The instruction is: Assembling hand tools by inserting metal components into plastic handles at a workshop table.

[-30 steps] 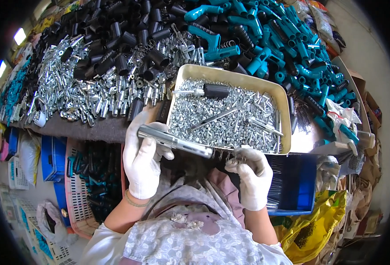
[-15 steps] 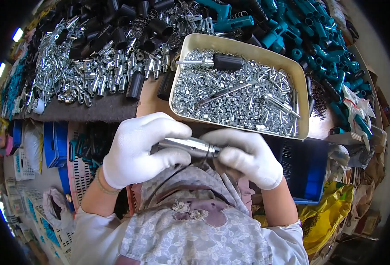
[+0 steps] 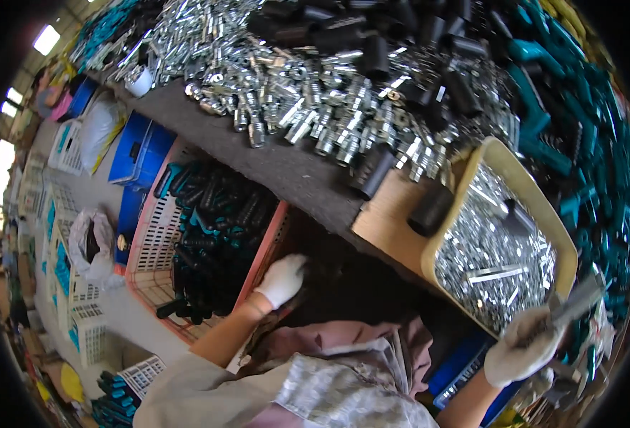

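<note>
hands apart, one at the crate, one at the tray

our left hand (image 3: pixel 281 279) reaches over the pink crate (image 3: pixel 159 235) of black handles; grip unclear. our right hand (image 3: pixel 525 347) clamps a metal rod (image 3: pixel 577 299) at the near right of the screw tray (image 3: pixel 499 158), which it could nudge and spill.

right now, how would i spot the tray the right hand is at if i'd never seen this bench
Start at the long dark workbench heaped with shiny metal fittings and black grips. Follow its near edge to the person's right, where the gloved right hand rests at the rim of a shallow tray. It is the only beige, rectangular container on the bench, filled with small silver screws.
</note>
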The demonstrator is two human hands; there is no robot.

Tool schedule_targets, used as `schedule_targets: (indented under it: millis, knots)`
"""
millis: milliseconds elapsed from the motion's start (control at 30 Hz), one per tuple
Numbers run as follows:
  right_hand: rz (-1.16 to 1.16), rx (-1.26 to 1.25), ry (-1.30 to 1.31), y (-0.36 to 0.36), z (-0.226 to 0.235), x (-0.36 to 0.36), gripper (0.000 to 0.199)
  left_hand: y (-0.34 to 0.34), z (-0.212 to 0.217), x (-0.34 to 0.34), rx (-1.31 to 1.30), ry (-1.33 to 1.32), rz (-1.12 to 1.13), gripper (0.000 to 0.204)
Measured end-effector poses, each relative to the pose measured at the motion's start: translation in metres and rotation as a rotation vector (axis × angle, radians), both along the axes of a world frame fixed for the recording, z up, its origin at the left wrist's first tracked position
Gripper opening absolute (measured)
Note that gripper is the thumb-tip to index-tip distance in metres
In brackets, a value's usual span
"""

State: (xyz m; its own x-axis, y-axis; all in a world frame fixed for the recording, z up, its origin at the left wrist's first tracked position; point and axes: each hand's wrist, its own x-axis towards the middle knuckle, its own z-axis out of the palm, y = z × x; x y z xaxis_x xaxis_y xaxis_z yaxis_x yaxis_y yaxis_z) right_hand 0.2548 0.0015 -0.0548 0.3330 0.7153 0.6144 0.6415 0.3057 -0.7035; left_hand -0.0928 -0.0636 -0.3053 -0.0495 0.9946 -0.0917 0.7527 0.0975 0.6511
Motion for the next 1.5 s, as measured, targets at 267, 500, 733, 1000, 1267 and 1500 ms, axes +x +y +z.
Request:
schedule_targets:
  millis: [267, 500, 733, 1000, 1267, 1500]
  knots:
    - [0.056, 0.051, 0.708, 0.005, -0.012, 0.018, 0.054, -0.002, -0.175, 0.014, -0.967, 0.132, -0.287, 0.040]
    - [0.122, -0.037, 0.680, 0.019, 0.002, 0.001, 0.048, 0.041, -0.302, 0.019, -0.778, 0.148, 0.178, 0.036]
    - [0.138, -0.098, 0.594, 0.004, 0.007, 0.004, 0.051, 0.173, -0.273, 0.044, -0.394, 0.104, -0.003, 0.036]
    - [0.095, -0.151, 0.680, 0.005, 0.007, 0.005, 0.055, 0.160, -0.235, 0.026, -0.088, 0.089, -0.117, 0.035]
    - [0.036, 0.083, 0.531, 0.006, -0.007, 0.005, 0.075, 0.074, 0.075, 0.004, 0.034, -0.026, -0.157, 0.031]
    - [0.586, -0.239, 0.831, -0.064, 0.007, -0.022, 0.063, 0.034, 0.304, 0.018, 0.323, -0.245, -0.512, 0.027]
